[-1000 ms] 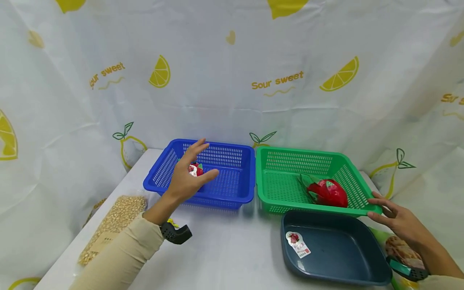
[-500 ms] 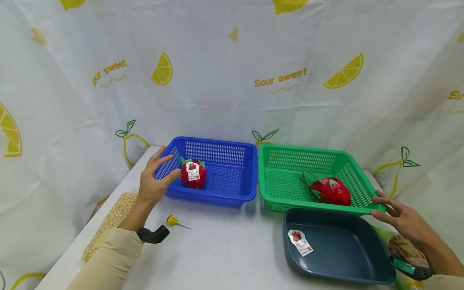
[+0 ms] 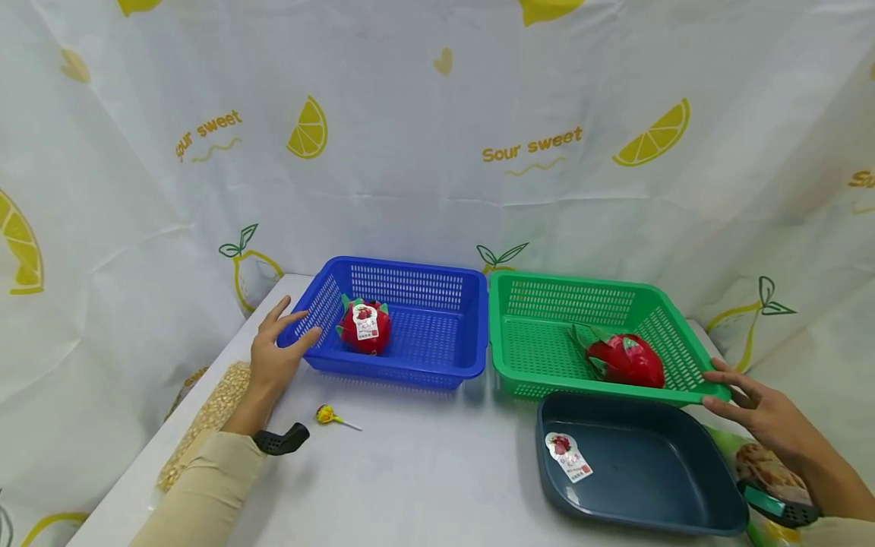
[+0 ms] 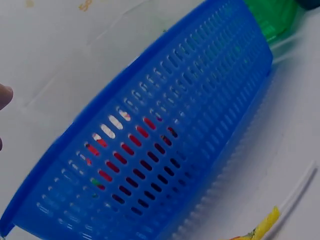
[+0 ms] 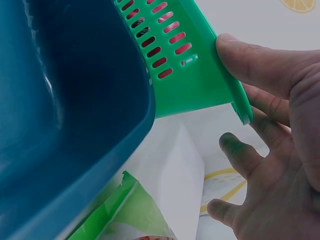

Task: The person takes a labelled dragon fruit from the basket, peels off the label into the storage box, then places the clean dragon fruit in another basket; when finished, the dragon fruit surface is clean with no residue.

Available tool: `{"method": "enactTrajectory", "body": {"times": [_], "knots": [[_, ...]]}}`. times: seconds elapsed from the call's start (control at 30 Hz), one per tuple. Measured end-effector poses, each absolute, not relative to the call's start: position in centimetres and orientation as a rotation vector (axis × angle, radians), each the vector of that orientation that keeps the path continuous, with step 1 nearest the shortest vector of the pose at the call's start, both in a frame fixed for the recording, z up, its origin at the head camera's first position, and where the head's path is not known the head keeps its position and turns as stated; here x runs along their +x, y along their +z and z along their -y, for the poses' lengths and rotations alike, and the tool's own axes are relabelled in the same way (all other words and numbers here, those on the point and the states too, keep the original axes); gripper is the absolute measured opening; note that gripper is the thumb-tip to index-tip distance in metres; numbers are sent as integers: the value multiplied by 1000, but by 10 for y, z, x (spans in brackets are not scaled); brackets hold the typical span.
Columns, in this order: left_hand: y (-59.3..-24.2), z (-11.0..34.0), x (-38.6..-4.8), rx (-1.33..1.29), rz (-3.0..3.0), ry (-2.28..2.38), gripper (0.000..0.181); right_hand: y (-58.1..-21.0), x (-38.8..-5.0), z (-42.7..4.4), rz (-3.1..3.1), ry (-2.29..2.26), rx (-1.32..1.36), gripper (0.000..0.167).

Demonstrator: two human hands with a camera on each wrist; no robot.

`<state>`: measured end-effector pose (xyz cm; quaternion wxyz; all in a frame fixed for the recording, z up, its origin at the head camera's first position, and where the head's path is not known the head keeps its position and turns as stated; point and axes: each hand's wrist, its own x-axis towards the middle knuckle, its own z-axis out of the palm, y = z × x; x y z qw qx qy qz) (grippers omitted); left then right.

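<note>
My left hand is beside the front left corner of the blue basket, fingers loosely spread and nothing held. In the left wrist view only fingertips show, apart from the basket's wall. A red dragon fruit with a white label sits in the blue basket's left part. My right hand holds the front right corner of the green basket. The right wrist view shows the thumb on its rim, other fingers behind and below. Another dragon fruit lies inside this basket.
A dark blue basin with a dragon-fruit sticker stands in front of the green basket. A yellow lollipop lies before the blue basket. A bag of pale grains is at left, a green printed bag at right.
My left hand has moved left, away from above the blue basket to its outer left side, uncovering the dragon fruit and lollipop. The right hand stays at the green basket's corner.
</note>
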<state>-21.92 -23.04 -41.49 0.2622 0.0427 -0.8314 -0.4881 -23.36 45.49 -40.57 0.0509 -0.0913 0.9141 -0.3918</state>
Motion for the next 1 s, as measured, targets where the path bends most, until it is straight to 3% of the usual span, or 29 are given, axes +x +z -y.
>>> {"method": "enactTrajectory", "body": {"times": [0.57, 1.0], "knots": [[-446, 251, -232, 187, 2302, -1284, 51, -396, -231, -451, -2829, -1098, -280, 65], [-449, 251, -230, 165, 2339, -1239, 57, -343, -222, -422, -3005, -1083, -311, 65]]}}
